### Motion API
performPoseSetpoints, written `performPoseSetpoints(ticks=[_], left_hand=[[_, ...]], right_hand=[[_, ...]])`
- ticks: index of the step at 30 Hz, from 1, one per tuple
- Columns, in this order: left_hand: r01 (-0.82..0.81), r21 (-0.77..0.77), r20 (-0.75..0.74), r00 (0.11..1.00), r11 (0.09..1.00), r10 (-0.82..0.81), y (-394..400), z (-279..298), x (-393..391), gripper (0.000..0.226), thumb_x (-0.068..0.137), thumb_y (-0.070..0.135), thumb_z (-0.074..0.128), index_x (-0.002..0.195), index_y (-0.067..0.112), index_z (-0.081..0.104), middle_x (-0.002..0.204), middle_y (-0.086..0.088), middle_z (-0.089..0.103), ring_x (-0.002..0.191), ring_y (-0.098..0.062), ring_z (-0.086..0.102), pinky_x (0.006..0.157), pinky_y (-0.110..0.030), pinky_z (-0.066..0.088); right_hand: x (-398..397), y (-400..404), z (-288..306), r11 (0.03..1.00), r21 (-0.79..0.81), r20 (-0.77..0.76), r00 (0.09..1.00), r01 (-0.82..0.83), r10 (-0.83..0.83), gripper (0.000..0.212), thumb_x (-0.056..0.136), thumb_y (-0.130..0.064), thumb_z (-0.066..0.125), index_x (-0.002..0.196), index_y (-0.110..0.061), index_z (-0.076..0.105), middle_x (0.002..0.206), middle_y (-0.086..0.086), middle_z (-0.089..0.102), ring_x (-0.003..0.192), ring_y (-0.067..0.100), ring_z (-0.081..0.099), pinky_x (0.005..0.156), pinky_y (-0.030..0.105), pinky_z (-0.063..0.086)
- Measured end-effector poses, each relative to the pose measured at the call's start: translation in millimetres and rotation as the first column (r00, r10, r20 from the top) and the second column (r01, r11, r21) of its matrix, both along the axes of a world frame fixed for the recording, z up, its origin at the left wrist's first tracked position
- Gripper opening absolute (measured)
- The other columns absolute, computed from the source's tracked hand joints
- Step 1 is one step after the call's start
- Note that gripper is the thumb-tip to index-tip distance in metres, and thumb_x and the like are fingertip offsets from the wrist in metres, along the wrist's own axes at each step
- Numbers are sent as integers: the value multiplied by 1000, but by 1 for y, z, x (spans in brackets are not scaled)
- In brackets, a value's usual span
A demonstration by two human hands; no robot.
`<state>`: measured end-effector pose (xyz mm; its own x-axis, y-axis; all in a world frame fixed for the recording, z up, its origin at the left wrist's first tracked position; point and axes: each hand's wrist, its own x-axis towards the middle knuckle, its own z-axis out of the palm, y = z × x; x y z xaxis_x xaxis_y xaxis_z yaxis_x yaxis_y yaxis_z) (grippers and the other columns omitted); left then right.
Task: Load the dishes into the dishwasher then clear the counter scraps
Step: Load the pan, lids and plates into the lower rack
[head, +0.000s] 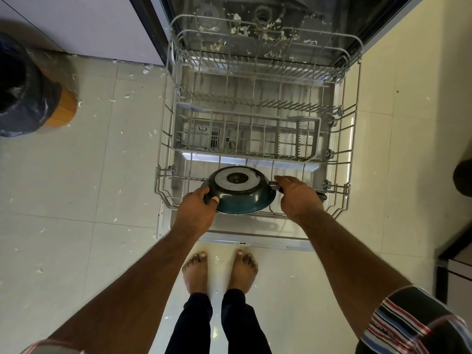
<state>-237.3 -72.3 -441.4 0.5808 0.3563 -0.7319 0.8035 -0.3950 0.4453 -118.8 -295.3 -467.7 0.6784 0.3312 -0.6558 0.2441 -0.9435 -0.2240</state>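
Note:
A dark teal frying pan (238,198) is upside down at the front of the pulled-out lower dishwasher rack (163,175), its grey base disc facing up. My left hand (198,208) grips the pan's left rim, thumb on its outer wall. My right hand (297,196) is wrapped round the pan's dark handle, whose end sticks out to the right. The rack holds a grey cutlery basket (311,139) across its middle. White scraps lie on the dishwasher floor behind the rack.
The open dishwasher door (255,237) lies flat in front of my bare feet. A bin lined with a dark bag (23,88) stands at the left. White scraps are scattered over the tiled floor. Dark furniture stands at the right edge.

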Motion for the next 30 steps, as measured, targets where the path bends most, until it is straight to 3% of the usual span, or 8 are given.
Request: performPoseSetpoints(ticks=[4,9,14,18,25,30], left_hand=[[13,21,10,1000,1000,-13,0,-2,-4,48,100,32,57,145,17,49,136,-11,59,121,-28,58,104,-42,47],[2,21,37,999,1000,-3,-5,-1,-4,47,98,26,61,143,15,51,133,-7,62,121,-25,57,102,-40,47],[60,9,16,998,998,-60,0,-8,-7,55,100,29,57,152,19,40,142,-6,56,131,-27,51,108,-40,42],[109,1,0,994,994,-109,4,-10,-8,56,103,29,52,155,21,34,148,-9,51,135,-29,48,110,-41,40],[175,59,111,977,983,-181,4,-5,-14,52,102,32,51,151,17,39,146,-6,50,134,-27,47,112,-43,41],[294,167,92,946,941,-312,10,16,-23,71,101,49,46,159,18,19,166,-5,19,154,-28,12,122,-48,23]], right_hand=[[-4,0,-2,1000,10,4,1000,-3,3,68,92,3,52,152,-24,39,153,4,46,134,29,50,110,45,45],[-3,2,-3,1000,-13,6,1000,5,-5,63,94,5,47,150,-24,42,150,5,49,130,29,54,106,44,48],[-3,1,1,999,-45,-5,1000,10,-10,64,95,3,50,150,-26,40,148,5,51,129,28,55,104,45,50],[-5,5,8,998,-67,-19,1000,4,-5,70,93,3,49,155,-25,32,155,4,43,136,29,48,110,47,45],[-8,21,28,998,-66,-1,1000,-5,5,70,95,-6,52,158,-22,25,160,6,36,143,29,40,115,49,38],[-20,42,57,998,-32,54,997,-52,53,61,98,-18,52,155,-16,28,155,10,41,141,29,41,116,48,37]])
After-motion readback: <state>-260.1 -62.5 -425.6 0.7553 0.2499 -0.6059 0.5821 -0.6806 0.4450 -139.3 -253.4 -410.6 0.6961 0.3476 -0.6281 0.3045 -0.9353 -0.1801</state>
